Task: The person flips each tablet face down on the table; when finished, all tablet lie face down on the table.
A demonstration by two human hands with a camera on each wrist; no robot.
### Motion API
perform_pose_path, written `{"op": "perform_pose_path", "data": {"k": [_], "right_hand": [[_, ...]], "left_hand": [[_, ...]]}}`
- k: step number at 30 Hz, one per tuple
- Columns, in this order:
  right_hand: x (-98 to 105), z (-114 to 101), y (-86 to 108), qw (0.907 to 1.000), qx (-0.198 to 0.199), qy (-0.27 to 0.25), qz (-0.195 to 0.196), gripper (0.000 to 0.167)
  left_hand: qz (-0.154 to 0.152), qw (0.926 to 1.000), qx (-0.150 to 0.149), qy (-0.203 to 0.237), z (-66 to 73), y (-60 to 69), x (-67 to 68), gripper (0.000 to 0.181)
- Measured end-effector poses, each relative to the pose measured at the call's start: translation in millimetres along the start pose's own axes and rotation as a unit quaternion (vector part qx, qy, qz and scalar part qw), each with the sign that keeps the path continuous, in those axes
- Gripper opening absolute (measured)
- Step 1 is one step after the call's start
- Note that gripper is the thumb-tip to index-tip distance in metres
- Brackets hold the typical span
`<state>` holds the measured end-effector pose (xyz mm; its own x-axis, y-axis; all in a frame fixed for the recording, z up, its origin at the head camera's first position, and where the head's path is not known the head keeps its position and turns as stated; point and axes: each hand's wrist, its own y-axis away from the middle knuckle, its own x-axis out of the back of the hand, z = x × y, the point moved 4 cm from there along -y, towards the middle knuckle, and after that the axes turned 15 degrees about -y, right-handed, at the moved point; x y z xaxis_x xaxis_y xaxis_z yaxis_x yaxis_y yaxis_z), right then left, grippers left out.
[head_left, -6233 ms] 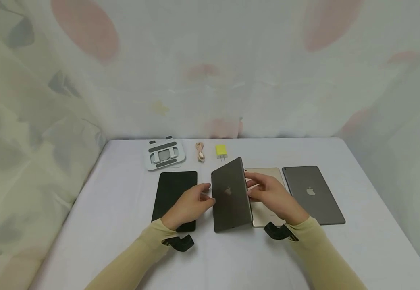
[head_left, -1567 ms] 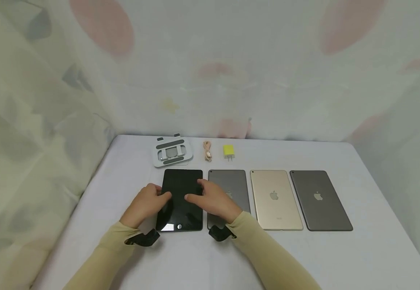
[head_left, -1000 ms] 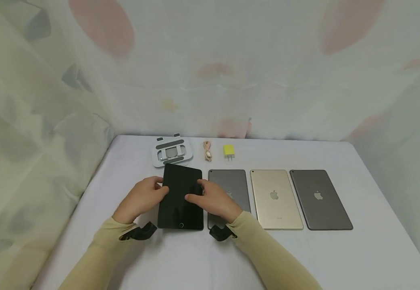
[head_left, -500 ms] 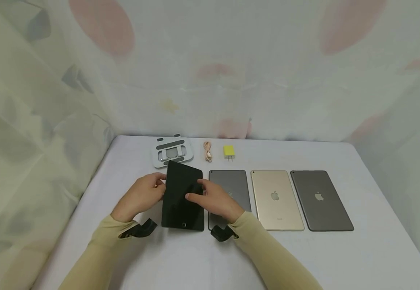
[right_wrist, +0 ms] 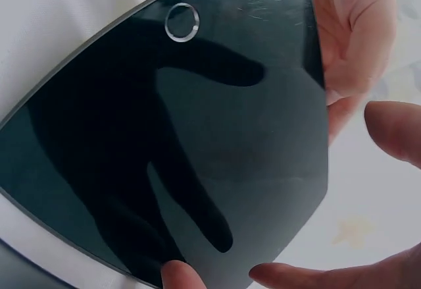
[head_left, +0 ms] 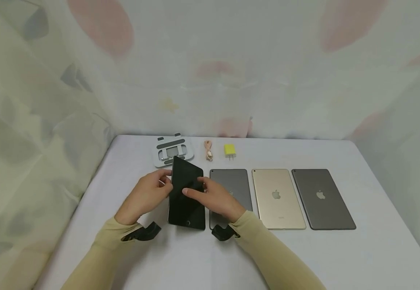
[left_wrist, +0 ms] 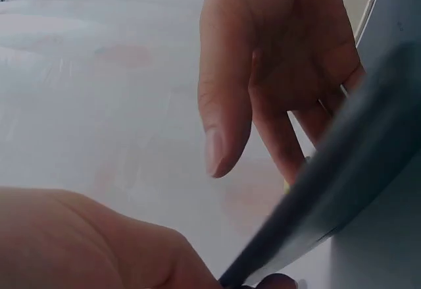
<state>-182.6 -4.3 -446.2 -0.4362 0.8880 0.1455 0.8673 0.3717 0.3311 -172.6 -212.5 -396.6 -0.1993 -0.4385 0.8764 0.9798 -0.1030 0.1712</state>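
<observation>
A black-screened tablet [head_left: 184, 207] with a round home button stands tilted, its left long edge raised and its right long edge low near the table. My left hand [head_left: 145, 198] pinches the raised edge between thumb and fingers. At the opposite edge is my right hand [head_left: 221, 200], its fingertips by the rim and its thumb stretched out over the screen. In the right wrist view the right thumb [right_wrist: 395, 131] stays apart from the glass, which mirrors the hand's dark outline. The left wrist view shows the tablet's edge [left_wrist: 316, 190] blurred, close to the camera.
To the right, backs up, lie a grey tablet [head_left: 231, 179], a gold tablet [head_left: 279, 209] and a dark grey tablet [head_left: 322, 207]. Behind are a folding stand [head_left: 163, 155], a coiled cable [head_left: 208, 151] and a yellow charger plug [head_left: 229, 150] on the white-covered table [head_left: 369, 257].
Earlier, both hands held another tablet, now lying face down in the row. The black-screened tablet then lay flat; my left hand has lifted its left edge progressively. My right hand has barely moved lately.
</observation>
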Motion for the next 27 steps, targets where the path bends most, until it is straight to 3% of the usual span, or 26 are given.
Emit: {"op": "perform_pose_path", "data": {"k": [11,20,27], "right_hand": [[-2.0,0.1,-0.4,0.9996,-0.003,-0.026,-0.010,0.092],[-6.3,3.8,-2.7,0.9949,0.003,-0.090,-0.046,0.089],[-9.6,3.3,-2.6,0.9921,0.013,-0.107,-0.064,0.089]], "left_hand": [[0.012,0.9993,-0.018,0.031,10.1,0.9,2.6,0.052],[0.030,0.9986,-0.031,0.031,12.6,-0.7,2.6,0.051],[0.027,0.9986,-0.025,0.036,12.4,1.8,2.0,0.051]]}}
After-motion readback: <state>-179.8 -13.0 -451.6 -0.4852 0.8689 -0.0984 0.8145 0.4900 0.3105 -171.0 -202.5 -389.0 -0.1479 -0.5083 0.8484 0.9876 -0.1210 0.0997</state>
